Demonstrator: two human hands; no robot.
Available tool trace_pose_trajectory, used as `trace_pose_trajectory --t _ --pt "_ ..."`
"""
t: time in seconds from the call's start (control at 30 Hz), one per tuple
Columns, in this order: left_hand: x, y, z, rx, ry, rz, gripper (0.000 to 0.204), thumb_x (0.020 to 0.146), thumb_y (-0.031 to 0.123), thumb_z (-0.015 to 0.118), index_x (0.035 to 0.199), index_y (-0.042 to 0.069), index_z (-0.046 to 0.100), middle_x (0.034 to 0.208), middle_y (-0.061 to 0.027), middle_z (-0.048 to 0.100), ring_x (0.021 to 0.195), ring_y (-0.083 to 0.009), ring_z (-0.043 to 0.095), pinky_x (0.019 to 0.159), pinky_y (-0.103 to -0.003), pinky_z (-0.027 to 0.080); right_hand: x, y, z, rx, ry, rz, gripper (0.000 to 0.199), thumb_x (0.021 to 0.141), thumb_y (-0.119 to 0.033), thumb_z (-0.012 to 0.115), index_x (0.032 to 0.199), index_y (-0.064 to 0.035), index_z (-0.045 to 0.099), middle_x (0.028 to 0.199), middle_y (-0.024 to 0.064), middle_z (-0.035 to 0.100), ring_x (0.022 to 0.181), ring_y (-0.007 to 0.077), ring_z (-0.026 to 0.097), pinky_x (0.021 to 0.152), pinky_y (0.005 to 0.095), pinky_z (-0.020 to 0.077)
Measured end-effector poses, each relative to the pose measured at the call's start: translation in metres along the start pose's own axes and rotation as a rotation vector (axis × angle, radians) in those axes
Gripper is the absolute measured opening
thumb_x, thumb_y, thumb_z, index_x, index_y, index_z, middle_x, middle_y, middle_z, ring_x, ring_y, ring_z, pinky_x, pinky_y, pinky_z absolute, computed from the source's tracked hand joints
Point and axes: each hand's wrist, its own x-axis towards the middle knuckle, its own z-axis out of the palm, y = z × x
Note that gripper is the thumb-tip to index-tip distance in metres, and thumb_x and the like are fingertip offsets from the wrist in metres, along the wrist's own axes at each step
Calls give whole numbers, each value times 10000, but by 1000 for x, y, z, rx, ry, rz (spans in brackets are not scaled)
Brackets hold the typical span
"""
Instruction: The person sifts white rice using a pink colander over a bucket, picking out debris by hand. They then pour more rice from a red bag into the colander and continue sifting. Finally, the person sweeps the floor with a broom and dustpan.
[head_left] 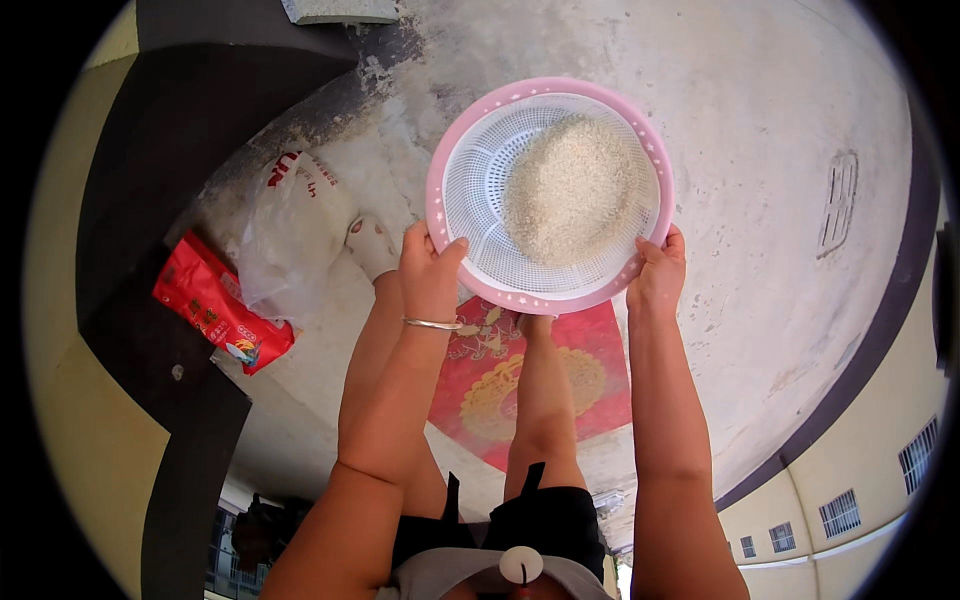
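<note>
I hold a round pink-rimmed plastic sieve basket (450, 160) with a white mesh, up in front of me over a concrete floor. A heap of white rice (570, 190) lies in it, toward the right side. My left hand (428, 268) grips the near left rim, thumb over the edge; a thin metal bangle circles that wrist. My right hand (658, 272) grips the near right rim. The basket tilts slightly toward me.
A red round mat with a gold pattern (590, 375) lies on the floor under my legs. A clear plastic bag (290, 235) and a red packet (215, 312) lie at the left. A dark low wall (180, 130) borders the left; buildings show far below at lower right.
</note>
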Motion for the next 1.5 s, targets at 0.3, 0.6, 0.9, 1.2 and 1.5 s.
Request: trace_pose_trajectory --t 0.3,0.6,0.9,1.2,1.5 --pt "0 -15 12 -111 -36 2 471 759 50 641 1157 -58 413 1062 -183 572 988 -256 596 841 -330 496 -1 9 -10 -41 -46 -7 309 776 142 431 1056 27 489 986 161 609 829 221 629 764 308 540" --pt "-5 -32 15 97 32 190 432 740 47 654 1099 -64 441 1050 -161 564 993 -215 574 844 -317 479 -13 8 0 -30 -81 37 342 779 154 436 1101 44 471 1008 160 601 864 208 621 768 311 527" --pt "-4 -1 12 -209 -14 27 393 759 -7 626 1100 -79 445 1026 -143 578 866 -184 595 803 -275 482 -17 5 -5 -21 -105 87 310 774 142 494 1060 22 507 977 127 621 877 154 598 792 273 477" --pt "-10 -3 11 -223 -2 43 433 763 5 618 1143 -73 427 1115 -161 524 1047 -209 550 833 -313 504 -17 18 -2 25 -63 12 311 789 128 478 1077 9 487 1005 132 599 830 177 606 689 253 490" --pt "-14 -41 20 76 65 232 437 760 26 627 1138 -69 429 1071 -141 537 1011 -163 540 853 -307 474 -9 16 -3 26 -22 5 304 782 137 466 1064 25 483 987 162 609 821 189 627 727 289 532"
